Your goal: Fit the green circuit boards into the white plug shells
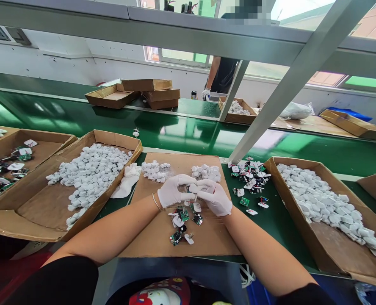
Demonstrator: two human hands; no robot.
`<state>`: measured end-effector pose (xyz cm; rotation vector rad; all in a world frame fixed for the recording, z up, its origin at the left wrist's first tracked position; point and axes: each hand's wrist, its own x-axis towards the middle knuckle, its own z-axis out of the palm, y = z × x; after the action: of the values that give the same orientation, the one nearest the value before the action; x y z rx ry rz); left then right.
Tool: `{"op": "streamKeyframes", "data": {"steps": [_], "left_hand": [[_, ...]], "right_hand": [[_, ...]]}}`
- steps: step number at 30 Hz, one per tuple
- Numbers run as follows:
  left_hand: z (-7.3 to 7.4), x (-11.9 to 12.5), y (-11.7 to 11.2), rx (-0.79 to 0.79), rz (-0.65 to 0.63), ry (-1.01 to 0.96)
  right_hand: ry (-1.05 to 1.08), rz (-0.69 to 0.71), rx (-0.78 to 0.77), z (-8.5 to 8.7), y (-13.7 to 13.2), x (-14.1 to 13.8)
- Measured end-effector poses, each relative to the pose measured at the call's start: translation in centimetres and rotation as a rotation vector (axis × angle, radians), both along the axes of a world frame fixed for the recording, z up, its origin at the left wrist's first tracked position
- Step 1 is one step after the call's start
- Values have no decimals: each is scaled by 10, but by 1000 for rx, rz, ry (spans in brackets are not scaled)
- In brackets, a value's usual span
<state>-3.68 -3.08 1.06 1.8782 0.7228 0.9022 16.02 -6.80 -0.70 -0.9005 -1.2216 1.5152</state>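
Note:
Both my hands wear white gloves and meet over a flat cardboard sheet. My left hand and my right hand pinch together on one small white plastic part held between their fingertips. Just below them lie several small green circuit boards mixed with white pieces. Two small heaps of white plastic parts sit at the sheet's far edge.
A cardboard tray of white parts stands on the left, another on the right. More circuit boards lie on the green bench. A spare white glove lies beside the sheet. Across the belt, a person's gloved hand rests near boxes.

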Motion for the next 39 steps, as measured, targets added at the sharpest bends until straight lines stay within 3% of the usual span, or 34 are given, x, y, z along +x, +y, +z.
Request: {"op": "streamKeyframes", "data": {"steps": [4, 8, 10, 13, 18, 23, 25, 32, 39], "left_hand": [[0, -1, 4, -51, -38, -19], [2, 0, 6, -91, 36, -9], [0, 0, 7, -99, 74, -9], [-5, -1, 9, -76, 90, -10], [-5, -2, 7, 88, 12, 38], [3, 0, -5, 377, -16, 143], [4, 1, -8, 446, -5, 153], [-3, 3, -8, 620, -25, 141], [-2, 10, -9, 696, -27, 103]], "right_hand": [[-33, -96, 61, 0, -1, -1], [-161, -264, 171, 0, -6, -4], [-275, -278, 212, -2, -10, -6], [-347, -193, 192, -2, -12, -9], [-110, -138, 44, 6, -6, -8], [-31, 160, -96, 10, -3, -5], [-33, 210, -92, 7, -4, -5], [16, 261, -90, -6, -3, -4], [-129, 219, -9, -6, -4, -6]]}}
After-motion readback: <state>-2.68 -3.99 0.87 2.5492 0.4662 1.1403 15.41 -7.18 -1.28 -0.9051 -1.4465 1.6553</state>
